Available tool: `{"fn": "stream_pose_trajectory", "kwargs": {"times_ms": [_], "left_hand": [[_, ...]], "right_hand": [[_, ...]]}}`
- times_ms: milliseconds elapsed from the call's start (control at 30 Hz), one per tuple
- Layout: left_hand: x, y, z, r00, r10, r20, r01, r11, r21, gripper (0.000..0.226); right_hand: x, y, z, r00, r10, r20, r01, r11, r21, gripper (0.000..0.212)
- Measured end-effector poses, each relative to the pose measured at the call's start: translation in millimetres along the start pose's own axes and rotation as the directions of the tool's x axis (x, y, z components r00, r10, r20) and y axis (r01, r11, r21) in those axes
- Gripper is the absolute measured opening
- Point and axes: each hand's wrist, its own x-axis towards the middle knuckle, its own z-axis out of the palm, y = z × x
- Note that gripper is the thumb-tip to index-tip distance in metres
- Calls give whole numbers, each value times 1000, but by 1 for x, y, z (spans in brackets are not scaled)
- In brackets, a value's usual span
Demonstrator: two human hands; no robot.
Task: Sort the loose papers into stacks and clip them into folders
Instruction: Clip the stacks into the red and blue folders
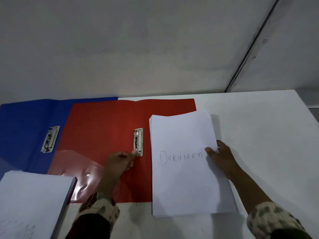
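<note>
An open red folder [103, 128] lies on the white table, with a metal clip [138, 141] on its right half. My left hand [120, 162] pinches the lower end of that clip with its fingertips. A stack of white paper [183, 169], its top sheet lettered "Dokumen", lies over the folder's right part. My right hand [222, 157] grips the stack's right edge, thumb on top. An open blue folder [22, 126] with its own metal clip [50, 139] lies to the left, partly under the red one.
A second stack of paper [32, 202], seemingly in a folder, sits at the lower left. The white table [259, 126] runs right to an edge near the wall. A grey wall with a vertical rail [253, 47] stands behind.
</note>
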Motion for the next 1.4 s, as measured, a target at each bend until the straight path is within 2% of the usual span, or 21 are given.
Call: {"fn": "stream_pose_trajectory", "kwargs": {"times_ms": [100, 233, 300, 367, 433, 500, 633, 767, 867, 1033, 1167, 1400], "left_hand": [[4, -3, 1, 999, 19, -31, -18, 1000, 12, 27], [6, -6, 3, 986, 121, -116, -91, 968, 235, 40], [3, -5, 3, 984, 121, -129, -87, 965, 248, 43], [1, -1, -1, 996, 46, -81, -30, 982, 184, 49], [-1, 8, -6, 997, -81, 5, 81, 997, 21, 62], [-2, 15, -9, 987, -145, 74, 151, 986, -73, 68], [1, 32, -4, 998, -59, 14, 61, 984, -169, 53], [12, 53, -2, 992, -60, 107, 97, 922, -376, 34], [22, 70, 1, 993, -43, 109, 85, 906, -415, 33], [42, 87, 12, 993, -14, 120, 54, 941, -334, 17], [61, 82, 16, 991, 103, 88, -87, 982, -169, 10], [75, 80, 19, 985, 144, 91, -133, 984, -120, 6]], "right_hand": [[0, 2, 3, 1000, 8, -5, -8, 1000, -1, 8], [2, 6, 5, 1000, 17, -24, -18, 999, -34, 11], [3, 5, 6, 999, 26, -31, -27, 999, -42, 15], [3, 4, 7, 999, 30, -35, -31, 998, -47, 19], [2, 4, 7, 999, 35, -34, -36, 998, -44, 20], [1, 4, 8, 998, 42, -36, -44, 998, -50, 21], [4, 2, 8, 997, 53, -50, -56, 996, -62, 20], [1, 1, 9, 998, 40, -49, -42, 998, -52, 18], [0, 1, 8, 998, 37, -42, -39, 999, -38, 13], [1, -2, 6, 999, 30, -34, -29, 999, 13, 10], [7, -7, 5, 999, 28, -44, -26, 998, 52, 7], [30, -24, 14, 997, 75, -5, -72, 978, 195, 22]]}}
